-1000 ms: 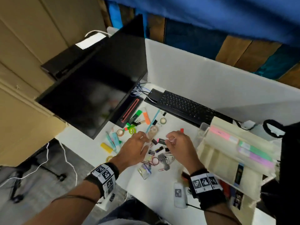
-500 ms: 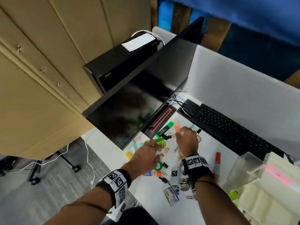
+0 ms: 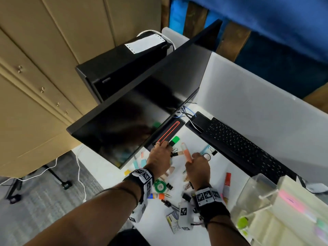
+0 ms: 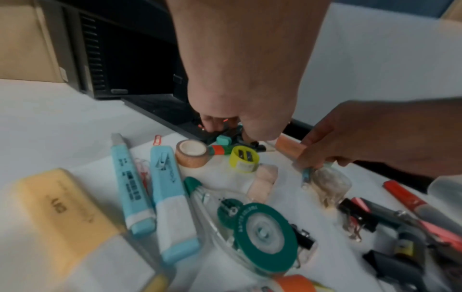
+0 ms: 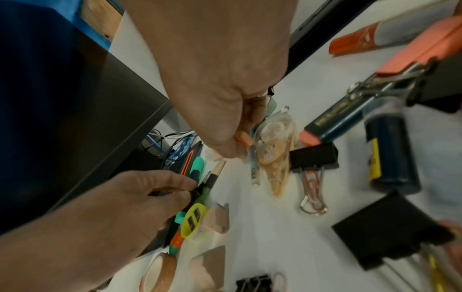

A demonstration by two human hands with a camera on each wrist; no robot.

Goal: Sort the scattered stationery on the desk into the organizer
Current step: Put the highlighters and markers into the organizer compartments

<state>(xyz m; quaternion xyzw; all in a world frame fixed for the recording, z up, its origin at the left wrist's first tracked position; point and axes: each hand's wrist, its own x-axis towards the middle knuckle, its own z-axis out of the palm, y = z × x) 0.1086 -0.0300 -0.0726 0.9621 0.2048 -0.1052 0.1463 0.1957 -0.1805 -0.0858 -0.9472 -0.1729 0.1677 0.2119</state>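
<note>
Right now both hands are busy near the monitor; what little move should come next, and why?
Probably lift the orange highlighter and carry it right to the organizer: the right hand already grips it, while the left hand pinches a green marker.

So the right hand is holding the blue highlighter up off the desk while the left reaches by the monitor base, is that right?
Not quite: the right hand holds an orange highlighter, not a blue one. The head view shows it; both blue highlighters lie on the desk in the left wrist view. The left hand does reach by the monitor base.
</note>
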